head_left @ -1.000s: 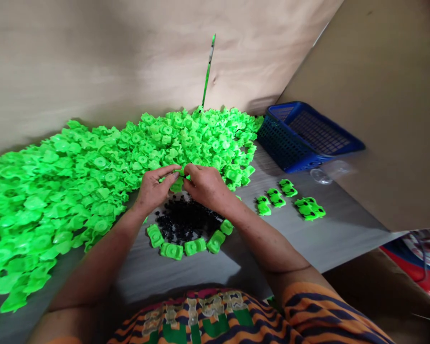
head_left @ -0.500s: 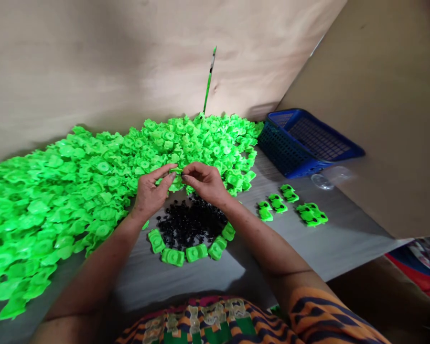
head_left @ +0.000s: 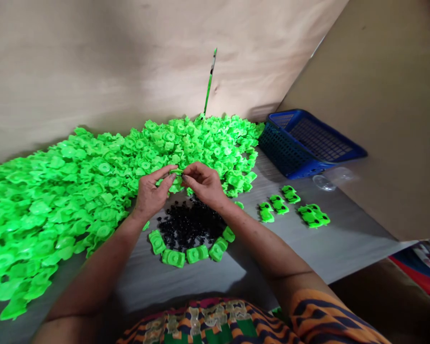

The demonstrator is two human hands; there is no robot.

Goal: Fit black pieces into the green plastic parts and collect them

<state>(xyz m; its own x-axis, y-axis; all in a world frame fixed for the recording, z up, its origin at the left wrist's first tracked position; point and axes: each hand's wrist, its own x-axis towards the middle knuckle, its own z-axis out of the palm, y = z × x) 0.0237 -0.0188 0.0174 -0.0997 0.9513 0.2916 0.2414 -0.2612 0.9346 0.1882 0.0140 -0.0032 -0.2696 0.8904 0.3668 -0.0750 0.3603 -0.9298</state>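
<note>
My left hand and my right hand meet above the table, both pinching one small bright green plastic piece between the fingertips. Right beneath them lies a heap of tiny black parts. A curved row of green pieces rings the near side of that heap. A very large pile of the same green pieces spreads to the left and behind my hands.
Several green toy cars lie to the right on the grey table. A blue plastic basket stands at the back right beside a clear lid. Brown board walls close the back and right. A green stick rises from the pile.
My hands stay together on the green piece, with only small finger shifts. The view has tilted slightly, so everything sits a little lower in the picture.
</note>
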